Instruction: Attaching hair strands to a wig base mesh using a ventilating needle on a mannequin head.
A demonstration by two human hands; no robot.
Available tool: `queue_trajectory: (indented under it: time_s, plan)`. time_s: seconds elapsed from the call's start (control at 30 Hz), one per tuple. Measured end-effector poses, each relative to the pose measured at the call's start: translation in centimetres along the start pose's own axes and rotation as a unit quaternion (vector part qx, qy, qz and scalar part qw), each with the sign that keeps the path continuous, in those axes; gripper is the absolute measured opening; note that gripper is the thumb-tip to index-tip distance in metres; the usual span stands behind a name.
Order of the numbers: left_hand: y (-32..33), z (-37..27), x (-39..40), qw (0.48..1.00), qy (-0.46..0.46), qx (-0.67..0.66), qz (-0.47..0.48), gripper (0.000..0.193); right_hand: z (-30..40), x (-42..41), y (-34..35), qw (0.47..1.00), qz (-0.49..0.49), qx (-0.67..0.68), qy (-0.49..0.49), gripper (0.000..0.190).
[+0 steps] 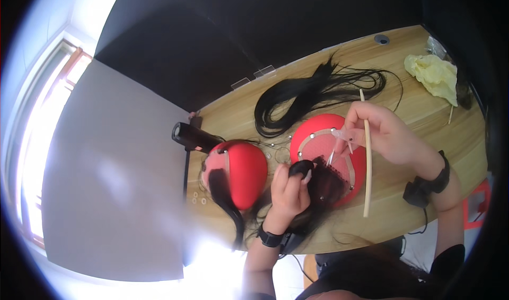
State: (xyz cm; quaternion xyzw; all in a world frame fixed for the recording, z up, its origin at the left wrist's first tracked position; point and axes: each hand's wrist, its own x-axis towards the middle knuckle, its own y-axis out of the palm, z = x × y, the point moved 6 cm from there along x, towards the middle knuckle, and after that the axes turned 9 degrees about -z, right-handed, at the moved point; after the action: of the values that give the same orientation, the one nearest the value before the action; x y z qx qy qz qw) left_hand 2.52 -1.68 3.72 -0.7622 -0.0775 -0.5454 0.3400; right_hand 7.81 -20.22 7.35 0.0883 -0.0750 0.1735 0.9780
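A red wig block (pixel 318 123) stands before me, with a mesh cap base pinned over its top and black hair (pixel 326 184) attached on its lower left. My left hand (pixel 291 188) grips a bunched loop of black hair (pixel 301 168) at the left edge of the mesh. Over the cap, my right hand (pixel 373 131) pinches a thin metal-tipped tool (pixel 330 157), its tip at the mesh near the hair. A long pale wooden stick (pixel 367 172) lies across the right hand's fingers; its full hold is partly hidden.
A second red wig block (pixel 248 172) with a black hair strand stands left, beside a black cylinder (pixel 195 137). Behind lies a long hank of black hair (pixel 274 101). A crumpled yellowish wrapping (pixel 433 73) and a round grey object (pixel 381 39) are at the back right. Dark panels border the table.
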Motion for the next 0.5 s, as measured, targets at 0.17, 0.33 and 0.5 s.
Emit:
queue_trajectory:
  time_s: [0.17,0.33,0.5]
  plan:
    - [0.4,-0.3,-0.1,0.998,0.006,-0.065,0.007,0.006,0.1,-0.2,-0.5,0.998,-0.014,-0.019,-0.057,0.011]
    - [-0.4,-2.5,0.5,0.974,0.019,-0.222,0.048,0.013,0.8,-0.6,0.3,0.991,-0.005,-0.077,-0.107,0.006]
    - [1.3,-3.1,-1.2,0.948,0.027,-0.293,0.124,0.015,1.5,-1.5,3.6,0.969,0.05,-0.149,-0.19,0.006]
